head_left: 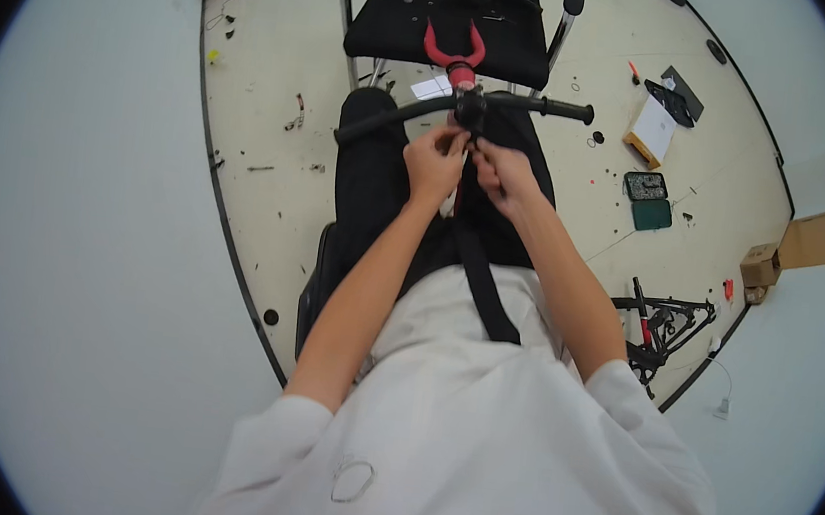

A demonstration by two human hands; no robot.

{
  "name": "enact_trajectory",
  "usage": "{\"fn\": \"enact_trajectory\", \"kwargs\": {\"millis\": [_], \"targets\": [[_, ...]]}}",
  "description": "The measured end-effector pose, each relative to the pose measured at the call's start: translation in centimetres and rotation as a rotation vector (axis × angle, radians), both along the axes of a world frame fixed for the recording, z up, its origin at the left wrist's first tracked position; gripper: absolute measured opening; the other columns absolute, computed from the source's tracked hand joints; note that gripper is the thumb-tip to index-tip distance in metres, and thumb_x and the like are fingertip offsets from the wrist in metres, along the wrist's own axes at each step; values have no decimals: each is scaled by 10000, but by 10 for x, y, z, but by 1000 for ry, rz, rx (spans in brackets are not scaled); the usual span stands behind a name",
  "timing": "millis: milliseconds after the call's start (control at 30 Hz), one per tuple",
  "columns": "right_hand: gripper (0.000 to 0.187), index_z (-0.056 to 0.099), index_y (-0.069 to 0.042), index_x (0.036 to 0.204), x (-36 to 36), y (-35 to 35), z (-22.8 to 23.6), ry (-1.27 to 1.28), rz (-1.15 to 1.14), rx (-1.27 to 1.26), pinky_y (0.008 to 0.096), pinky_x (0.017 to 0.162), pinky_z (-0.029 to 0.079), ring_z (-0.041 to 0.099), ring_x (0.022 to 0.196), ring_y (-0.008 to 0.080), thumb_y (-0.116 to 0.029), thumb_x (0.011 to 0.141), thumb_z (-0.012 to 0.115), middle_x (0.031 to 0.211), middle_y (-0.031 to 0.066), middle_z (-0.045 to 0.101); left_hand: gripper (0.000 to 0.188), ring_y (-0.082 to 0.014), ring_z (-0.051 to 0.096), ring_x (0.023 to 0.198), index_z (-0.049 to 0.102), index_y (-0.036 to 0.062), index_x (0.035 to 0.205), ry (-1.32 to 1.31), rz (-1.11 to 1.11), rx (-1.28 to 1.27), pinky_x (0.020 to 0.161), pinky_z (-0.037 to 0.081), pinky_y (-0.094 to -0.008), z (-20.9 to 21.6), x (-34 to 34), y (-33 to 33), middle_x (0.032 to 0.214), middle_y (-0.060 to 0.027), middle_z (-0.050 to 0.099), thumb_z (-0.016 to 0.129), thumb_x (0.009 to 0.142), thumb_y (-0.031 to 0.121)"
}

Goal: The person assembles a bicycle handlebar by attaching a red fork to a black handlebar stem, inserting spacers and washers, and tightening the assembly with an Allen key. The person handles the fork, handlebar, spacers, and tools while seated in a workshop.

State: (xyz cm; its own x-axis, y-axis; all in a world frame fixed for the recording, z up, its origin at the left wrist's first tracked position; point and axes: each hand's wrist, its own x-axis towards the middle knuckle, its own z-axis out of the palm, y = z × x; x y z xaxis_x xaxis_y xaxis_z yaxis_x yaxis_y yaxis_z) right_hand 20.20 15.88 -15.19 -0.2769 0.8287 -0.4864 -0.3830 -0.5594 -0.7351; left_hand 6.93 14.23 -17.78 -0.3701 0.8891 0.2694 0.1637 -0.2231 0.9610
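Note:
Between my legs is a black bicycle handlebar [403, 114], set crosswise with its right end carrying a black grip [571, 111]. A red fork [452, 58] points away from me, its two prongs toward the chair. At the middle, a black stem [469, 113] joins the bar. My left hand [431, 166] is closed in a pinch just below the stem, thumb and fingertips together. Beside it, my right hand [507, 176] is curled, its fingertips close to the stem's near side. Whatever either hand grips is too small or hidden to make out.
Ahead stands a black chair [386, 29] with small parts on its seat. To the right on the floor lie an open green case [651, 215], a white-topped box [651, 132] and a black bicycle frame [671, 328]. Several small parts are scattered on the left floor.

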Motion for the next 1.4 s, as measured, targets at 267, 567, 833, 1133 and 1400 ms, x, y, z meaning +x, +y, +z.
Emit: {"fn": "enact_trajectory", "kwargs": {"millis": [267, 567, 833, 1133, 1400], "targets": [[192, 596, -27, 958, 67, 27, 139, -366, 391, 196, 199, 378, 202, 317, 416, 34, -218, 977, 577, 601, -37, 433, 59, -195, 696, 717, 676, -21, 896, 32, -20, -27, 661, 533, -299, 8, 4, -9, 800, -114, 691, 684, 842, 1], [196, 681, 10, 896, 42, 368, 12, -1467, 389, 897, 463, 824, 531, 657, 911, 415, -158, 797, 660, 895, 232, 685, 76, -129, 650, 798, 651, -26, 898, -23, -382, -331, 747, 526, -242, 47, -18, -60, 873, -83, 670, 666, 835, -65], [198, 642, -8, 955, 6, 431, -52, -1733, 480, 895, 486, 860, 531, 642, 984, 417, -157, 828, 617, 1035, 241, 652, 105, -152, 650, 817, 617, -64, 923, -307, -265, -492, 759, 539, -262, 64, -38, -61, 893, -109, 630, 646, 841, -122], [225, 637, 6, 885, 42, 331, 62, -1190, 425, 1114, 353, 695, 506, 660, 728, 250, -218, 890, 624, 813, 146, 679, 70, -198, 674, 850, 594, -45, 977, -662, -239, -425, 813, 576, -345, 68, -44, -45, 973, -102, 620, 602, 909, -54], [142, 680, 17, 946, 48, 6, 128, -672, 153, 711, 222, 510, 345, 452, 569, 28, -99, 863, 684, 635, -42, 552, 232, -205, 690, 905, 607, -105, 1129, -716, -363, -436, 844, 586, -321, 75, -21, -46, 1034, -149, 669, 617, 930, 15]]}}
